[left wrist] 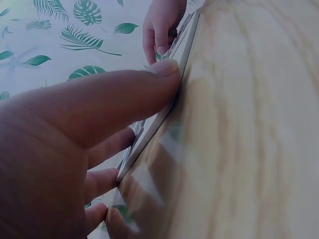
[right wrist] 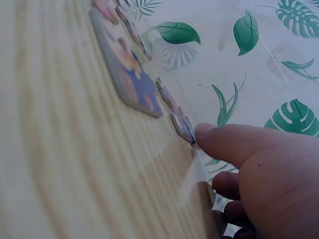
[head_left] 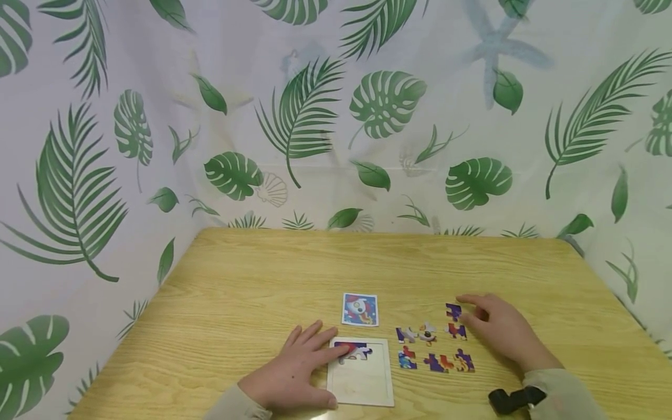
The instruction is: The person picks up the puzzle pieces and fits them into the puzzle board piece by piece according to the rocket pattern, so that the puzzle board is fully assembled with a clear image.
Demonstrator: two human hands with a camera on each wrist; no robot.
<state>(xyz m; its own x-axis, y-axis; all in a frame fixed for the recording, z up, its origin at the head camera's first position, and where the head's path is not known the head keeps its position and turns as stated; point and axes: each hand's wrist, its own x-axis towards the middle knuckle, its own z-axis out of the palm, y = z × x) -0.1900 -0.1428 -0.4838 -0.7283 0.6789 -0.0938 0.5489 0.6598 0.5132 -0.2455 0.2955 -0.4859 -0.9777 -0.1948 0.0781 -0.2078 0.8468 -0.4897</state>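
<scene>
A square white puzzle frame lies on the table, with a few joined pieces in its upper left part. The left hand rests spread over the frame's left side, index fingertip on those pieces, thumb at the lower left edge. In the left wrist view its thumb lies by the frame's edge. Right of the frame are loose pieces in two rows. The right hand has its thumb and index finger apart beside the upper right purple piece; in the right wrist view its thumb touches a piece.
A small picture card showing a white rocket lies behind the frame. A black device is on the right wrist. The wooden table meets a leaf-patterned curtain at the back and sides.
</scene>
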